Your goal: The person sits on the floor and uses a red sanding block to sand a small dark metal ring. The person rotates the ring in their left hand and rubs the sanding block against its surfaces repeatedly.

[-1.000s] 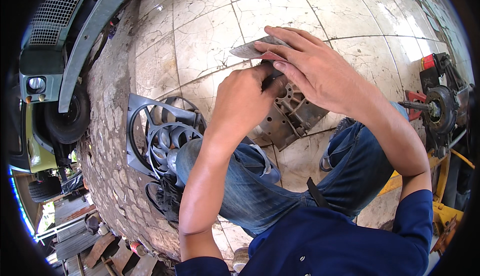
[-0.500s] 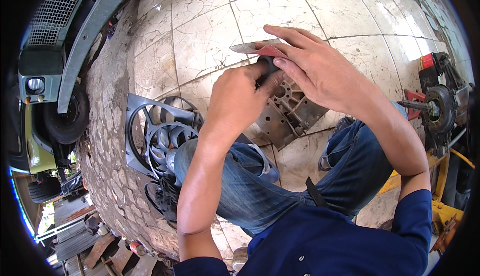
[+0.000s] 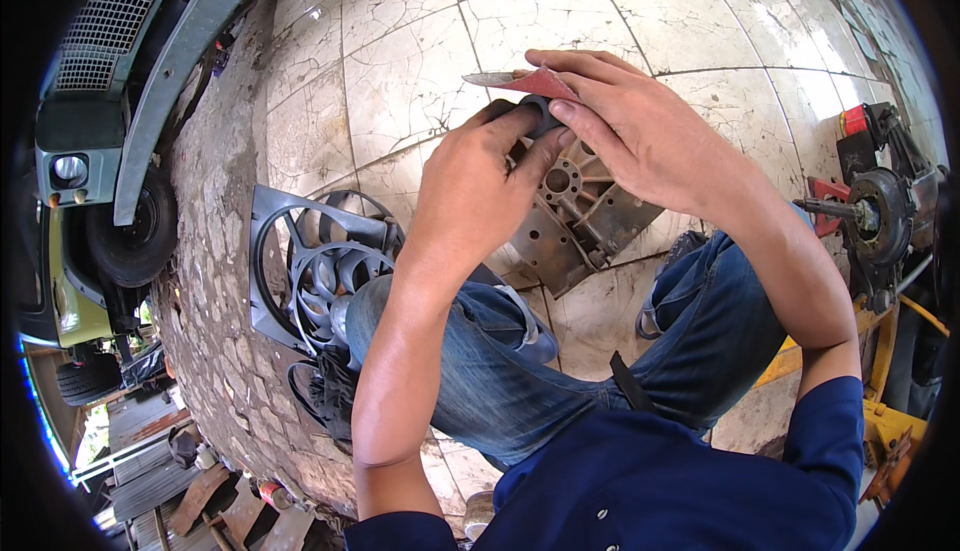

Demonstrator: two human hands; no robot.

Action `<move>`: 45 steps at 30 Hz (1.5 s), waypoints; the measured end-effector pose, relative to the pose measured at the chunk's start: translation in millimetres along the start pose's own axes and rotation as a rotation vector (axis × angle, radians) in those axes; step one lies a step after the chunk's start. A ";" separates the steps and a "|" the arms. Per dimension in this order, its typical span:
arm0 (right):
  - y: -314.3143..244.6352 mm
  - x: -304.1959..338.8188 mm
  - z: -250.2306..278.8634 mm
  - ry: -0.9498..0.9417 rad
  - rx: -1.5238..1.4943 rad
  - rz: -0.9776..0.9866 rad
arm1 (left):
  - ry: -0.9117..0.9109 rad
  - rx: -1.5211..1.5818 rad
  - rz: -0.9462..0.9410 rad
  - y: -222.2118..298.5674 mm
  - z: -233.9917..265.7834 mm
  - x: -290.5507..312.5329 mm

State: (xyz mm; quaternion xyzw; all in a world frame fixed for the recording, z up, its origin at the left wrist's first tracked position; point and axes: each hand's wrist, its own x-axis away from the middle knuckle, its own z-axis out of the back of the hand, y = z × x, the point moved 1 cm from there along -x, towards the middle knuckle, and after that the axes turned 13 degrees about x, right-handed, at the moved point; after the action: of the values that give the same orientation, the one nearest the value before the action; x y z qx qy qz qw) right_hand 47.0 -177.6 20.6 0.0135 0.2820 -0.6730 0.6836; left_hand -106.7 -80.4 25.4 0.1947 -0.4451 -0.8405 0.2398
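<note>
In my left hand is a small dark, round-edged part, gripped between thumb and fingers; most of it is hidden by them. My right hand pinches a bent sheet of red sandpaper, its grey back showing at the far left edge. The sheet lies over the top of the dark part, and my right thumb is against that part's side. Below both hands, a rusty metal casting with bolt holes and a round hub rests on the tiles between my feet.
Grey fan shrouds lie by my left knee. A wheel hub assembly stands at the right, near a yellow metal frame. A vehicle with a grey bumper is at the far left. Cracked white tiles cover the floor.
The fingers of my left hand have shifted and the dark part has turned a little, showing more of its edge. The sandpaper's red side is bent up higher over it.
</note>
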 end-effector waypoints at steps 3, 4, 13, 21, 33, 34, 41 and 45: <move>0.7 1.0 -1.0 0.006 -0.038 -0.007 | 0.013 0.031 0.162 3.6 2.5 -2.1; -0.6 1.0 1.8 0.000 -0.080 -0.021 | 0.022 0.045 0.208 4.1 3.4 -2.9; -0.3 -3.4 1.5 0.010 -0.287 -0.133 | 0.058 0.050 -0.019 0.9 2.4 0.0; 2.3 -0.5 -1.1 -0.022 -0.454 -0.273 | 0.077 0.152 0.078 7.1 3.3 -2.5; -11.3 -4.0 10.0 -0.046 -0.325 -0.169 | 0.199 0.209 -0.024 -0.4 5.3 -4.2; -9.3 -3.2 5.4 -0.011 -0.324 -0.142 | 0.215 0.254 -0.016 0.6 4.7 -4.7; -10.8 -2.4 2.0 0.038 -0.376 -0.154 | 0.314 0.331 -0.015 1.9 3.4 -5.1; -15.2 -3.0 10.6 -0.113 -0.486 -0.302 | 0.375 0.110 -0.137 3.6 5.8 -5.3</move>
State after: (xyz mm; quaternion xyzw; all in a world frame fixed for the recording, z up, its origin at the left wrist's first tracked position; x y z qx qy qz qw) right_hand 37.0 -180.5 36.2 -0.2302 0.3952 -0.6796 0.5735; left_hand -104.7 -75.3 32.1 0.3904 -0.4238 -0.7782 0.2497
